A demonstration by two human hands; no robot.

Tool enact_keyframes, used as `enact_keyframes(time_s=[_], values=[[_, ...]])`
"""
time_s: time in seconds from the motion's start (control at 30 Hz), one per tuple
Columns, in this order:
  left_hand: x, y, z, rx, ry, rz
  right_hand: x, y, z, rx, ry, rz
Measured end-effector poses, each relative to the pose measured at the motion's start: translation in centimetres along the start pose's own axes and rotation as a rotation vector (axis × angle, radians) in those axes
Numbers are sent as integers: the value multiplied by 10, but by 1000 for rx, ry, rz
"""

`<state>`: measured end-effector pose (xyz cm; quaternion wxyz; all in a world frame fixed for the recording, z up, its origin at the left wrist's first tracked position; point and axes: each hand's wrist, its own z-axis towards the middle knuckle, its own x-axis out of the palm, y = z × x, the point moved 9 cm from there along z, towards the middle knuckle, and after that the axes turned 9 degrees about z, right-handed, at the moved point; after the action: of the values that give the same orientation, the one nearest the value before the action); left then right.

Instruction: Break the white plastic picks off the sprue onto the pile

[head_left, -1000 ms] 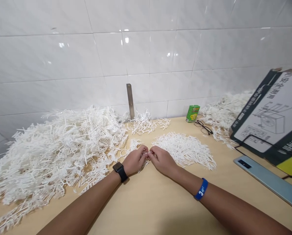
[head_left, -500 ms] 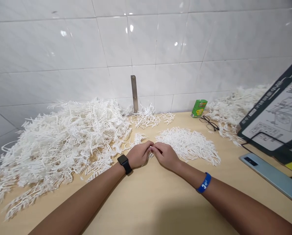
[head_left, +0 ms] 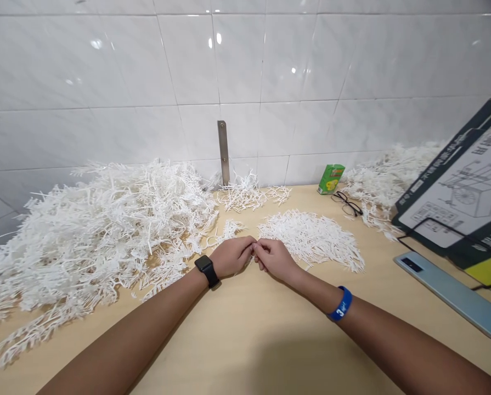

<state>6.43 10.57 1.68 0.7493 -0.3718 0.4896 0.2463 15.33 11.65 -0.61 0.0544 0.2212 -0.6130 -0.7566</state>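
My left hand (head_left: 232,257), with a black watch on its wrist, is closed in a pinch in front of the white pieces. Fingertip to fingertip with it, my right hand (head_left: 276,260) is also pinched; a blue band circles that forearm. Whatever lies between the fingertips is too small and covered to make out. Just beyond my right hand spreads a flat heap of short white plastic pieces (head_left: 311,238). To the left rises a large tangled pile of branched white plastic sprigs (head_left: 117,225). A small cluster of white sprigs (head_left: 231,229) lies behind my left hand.
A metal strip (head_left: 223,153) stands against the tiled wall, with more white sprigs (head_left: 245,195) at its foot. Toward the right are a green box (head_left: 331,179), black glasses (head_left: 347,204), another white pile (head_left: 387,175), a printed carton (head_left: 455,192) and a light blue phone (head_left: 451,293).
The whole view has shifted slightly, so things sit a little higher and further left. Both hands stay together at the fingertips; the right hand's lower fingers show more now.
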Motion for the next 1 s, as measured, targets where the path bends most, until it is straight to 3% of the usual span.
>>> enact_keyframes(time_s=[0.2,0.5,1.0], values=[[2,6,2,-39,26,-16,5,-8,3,99,41,170],[3,7,2,-51,39,39,2,4,4,17,86,31],[3,11,4,-93,50,-2,3,2,5,20,105,2]])
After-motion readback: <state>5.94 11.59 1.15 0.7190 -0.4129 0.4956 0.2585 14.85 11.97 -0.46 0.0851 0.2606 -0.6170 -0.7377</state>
